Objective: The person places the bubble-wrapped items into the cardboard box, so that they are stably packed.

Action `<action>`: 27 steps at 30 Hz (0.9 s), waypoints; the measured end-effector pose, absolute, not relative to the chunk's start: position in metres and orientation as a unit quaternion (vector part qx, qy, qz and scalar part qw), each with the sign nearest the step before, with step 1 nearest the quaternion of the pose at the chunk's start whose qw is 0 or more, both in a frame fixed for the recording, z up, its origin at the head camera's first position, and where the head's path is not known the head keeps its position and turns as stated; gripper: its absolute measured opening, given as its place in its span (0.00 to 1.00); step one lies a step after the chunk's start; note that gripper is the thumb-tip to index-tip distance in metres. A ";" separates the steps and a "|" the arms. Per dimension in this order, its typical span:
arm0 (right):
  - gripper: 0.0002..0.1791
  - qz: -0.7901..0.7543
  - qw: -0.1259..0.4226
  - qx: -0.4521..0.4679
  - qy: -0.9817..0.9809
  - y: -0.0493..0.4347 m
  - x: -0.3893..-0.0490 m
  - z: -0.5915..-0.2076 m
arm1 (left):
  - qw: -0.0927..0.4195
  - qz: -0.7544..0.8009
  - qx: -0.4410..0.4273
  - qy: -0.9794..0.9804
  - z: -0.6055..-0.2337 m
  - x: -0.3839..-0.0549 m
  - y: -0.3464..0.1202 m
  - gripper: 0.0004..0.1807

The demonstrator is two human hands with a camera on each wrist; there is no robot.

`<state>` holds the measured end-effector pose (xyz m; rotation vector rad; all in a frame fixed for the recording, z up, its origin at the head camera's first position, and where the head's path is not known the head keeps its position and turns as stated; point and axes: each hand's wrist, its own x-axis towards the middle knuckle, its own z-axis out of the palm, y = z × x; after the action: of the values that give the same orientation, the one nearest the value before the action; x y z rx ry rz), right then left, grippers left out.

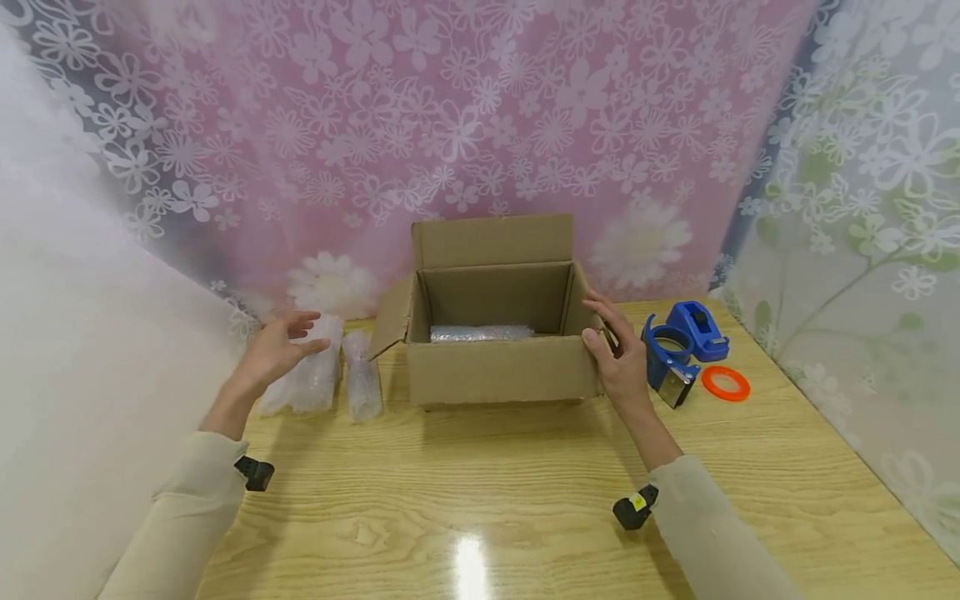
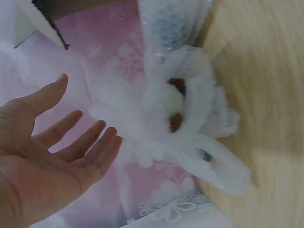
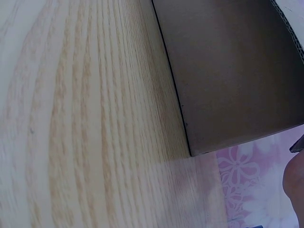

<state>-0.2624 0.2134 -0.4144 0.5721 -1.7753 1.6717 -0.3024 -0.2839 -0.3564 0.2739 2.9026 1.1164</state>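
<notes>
An open cardboard box [image 1: 502, 371] stands near the back of the table, flaps up at the back and left. Inside it lies a bubble-wrapped item [image 1: 480, 333]. My right hand [image 1: 628, 371] grips the box at its front right corner, thumb over the front wall and fingers along the right side. In the right wrist view only part of that hand [image 3: 295, 183] shows at the edge. My left hand [image 1: 276, 357], fingers spread and holding nothing, is over the bubble-wrapped bundles [image 1: 321, 379] left of the box. A slimmer bubble-wrapped piece [image 1: 363, 387] lies between them and the box.
Right of the box are a blue hand-held tape dispenser [image 1: 660, 362], a blue desktop tape dispenser [image 1: 703, 332] and an orange tape roll [image 1: 726, 397]. A pink flowered curtain [image 1: 487, 108] hangs behind the table [image 1: 465, 483]. A pale wall [image 1: 90, 292] flanks the left.
</notes>
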 end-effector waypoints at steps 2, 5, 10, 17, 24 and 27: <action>0.22 0.635 0.314 0.218 -0.671 0.214 -0.262 -0.414 | 0.026 0.356 0.080 0.931 -0.364 -0.303 -0.284 0.40; 0.22 0.633 0.315 0.221 -0.671 0.213 -0.262 -0.415 | 0.049 0.354 0.065 0.932 -0.374 -0.302 -0.282 0.41; 0.22 0.631 0.314 0.224 -0.673 0.213 -0.262 -0.415 | 0.060 0.331 0.034 0.941 -0.385 -0.304 -0.277 0.44; 0.22 0.632 0.313 0.224 -0.673 0.212 -0.262 -0.415 | 0.008 0.273 0.013 0.962 -0.403 -0.308 -0.273 0.45; 0.22 0.630 0.311 0.218 -0.677 0.213 -0.260 -0.414 | -0.015 0.296 -0.015 0.955 -0.414 -0.307 -0.274 0.44; 0.22 0.626 0.312 0.215 -0.681 0.214 -0.260 -0.413 | -0.018 0.291 -0.020 0.956 -0.415 -0.310 -0.278 0.44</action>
<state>-0.2597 0.2138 -0.4129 0.5671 -1.7980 1.6525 -0.3103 -0.2777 -0.4150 -0.0627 3.0391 0.9260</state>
